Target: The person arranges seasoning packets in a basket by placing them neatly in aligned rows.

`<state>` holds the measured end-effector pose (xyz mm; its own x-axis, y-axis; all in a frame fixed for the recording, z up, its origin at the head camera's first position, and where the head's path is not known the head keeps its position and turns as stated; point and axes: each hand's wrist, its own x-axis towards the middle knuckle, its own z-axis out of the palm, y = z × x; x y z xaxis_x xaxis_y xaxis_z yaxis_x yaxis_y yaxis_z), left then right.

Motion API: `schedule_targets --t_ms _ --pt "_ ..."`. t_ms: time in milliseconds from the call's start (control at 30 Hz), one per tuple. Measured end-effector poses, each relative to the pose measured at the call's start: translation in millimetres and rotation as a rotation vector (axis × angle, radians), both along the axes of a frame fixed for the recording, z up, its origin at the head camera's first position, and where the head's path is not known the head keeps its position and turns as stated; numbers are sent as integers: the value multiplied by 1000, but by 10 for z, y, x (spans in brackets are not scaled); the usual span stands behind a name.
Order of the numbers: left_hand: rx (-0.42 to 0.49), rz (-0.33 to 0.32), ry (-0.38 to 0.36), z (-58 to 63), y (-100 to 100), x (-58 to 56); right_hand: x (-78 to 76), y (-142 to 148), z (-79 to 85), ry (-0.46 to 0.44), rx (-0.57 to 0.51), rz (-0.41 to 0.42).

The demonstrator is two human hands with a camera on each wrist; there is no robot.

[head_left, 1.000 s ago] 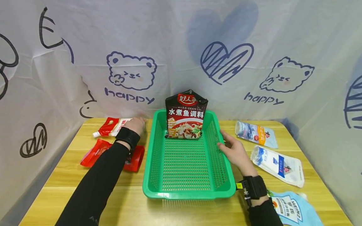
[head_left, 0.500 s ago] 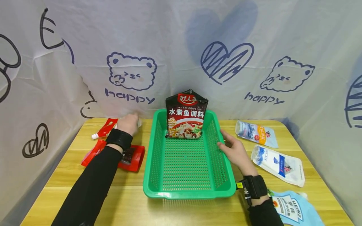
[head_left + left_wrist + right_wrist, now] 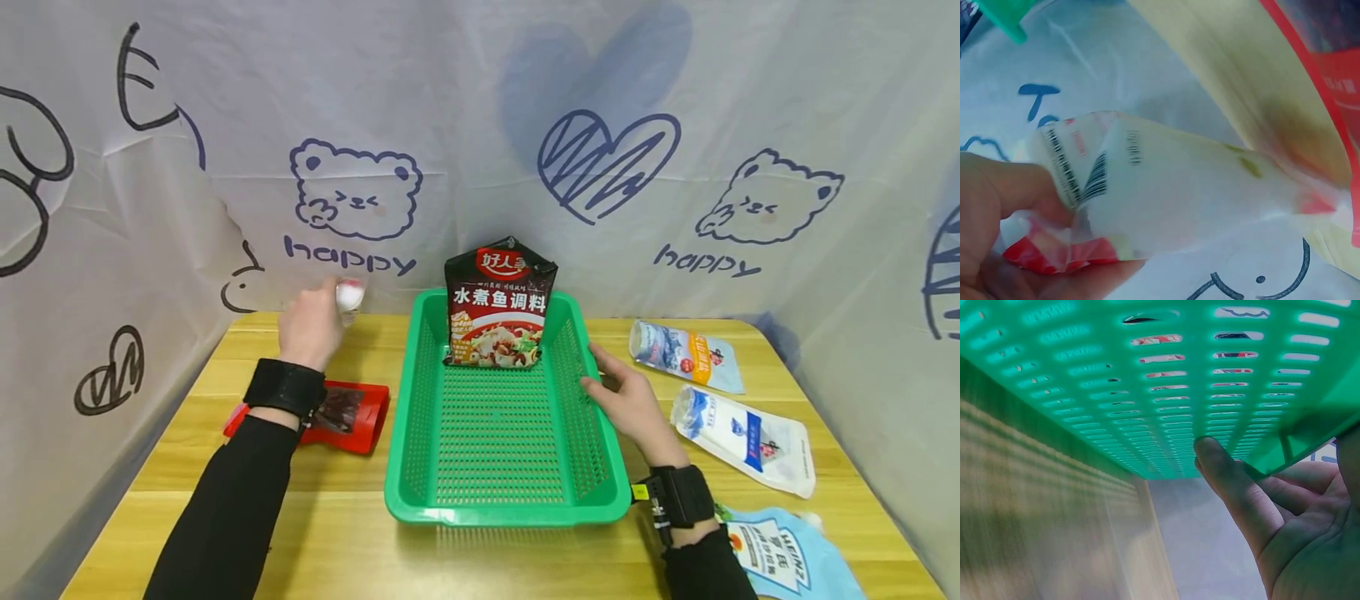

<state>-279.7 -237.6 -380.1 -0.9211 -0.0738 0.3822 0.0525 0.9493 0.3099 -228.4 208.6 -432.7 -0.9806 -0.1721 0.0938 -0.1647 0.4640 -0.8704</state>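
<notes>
Person at a wooden table [image 3: 337, 533], black sleeves entering from the nearest edge. Nearest on the right, partly cut off by the frame, lies a light-blue pouch [image 3: 795, 558] lettered HEINZ, beside the right forearm. Next stands the near rim of a green basket [image 3: 510, 515], rectangular and perforated, set at the middle of the table. A white-and-blue pouch [image 3: 750, 442] lies flat beyond the right wristband [image 3: 681, 496]. At about the same depth on the left, a red pouch [image 3: 348, 421] with a dark window lies partly hidden beneath the left wristband [image 3: 283, 390]. The right hand [image 3: 630, 404] grips the basket's right side, its fingers bent at the rim (the right wrist view shows one digit lying against the perforated wall). Farther back, a blue-and-orange pouch [image 3: 688, 357] lies on the right, well apart from the basket. Inside the basket, at its far end, a black-and-red seasoning packet [image 3: 500, 308] stands upright. The left hand [image 3: 307, 329], near the far left edge of the table, pinches a white-and-red packet [image 3: 1166, 194] bearing a barcode; its body tapers away from the fingers. Behind everything hangs a pale cloth [image 3: 480, 83] printed with bears, hearts and "happy".
</notes>
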Motion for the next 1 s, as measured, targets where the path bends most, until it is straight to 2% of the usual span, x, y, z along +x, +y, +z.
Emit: schedule_targets --t_ms 267,500,733,1000 --pt "99 5 233 23 12 184 -1 -5 -6 6 4 -2" --pt "162 -21 411 132 137 389 5 1 -19 1 17 -10" --pt "223 -50 526 245 348 606 0 5 -31 7 22 -11" --pt "319 -97 625 297 603 849 19 -7 11 12 8 -1"
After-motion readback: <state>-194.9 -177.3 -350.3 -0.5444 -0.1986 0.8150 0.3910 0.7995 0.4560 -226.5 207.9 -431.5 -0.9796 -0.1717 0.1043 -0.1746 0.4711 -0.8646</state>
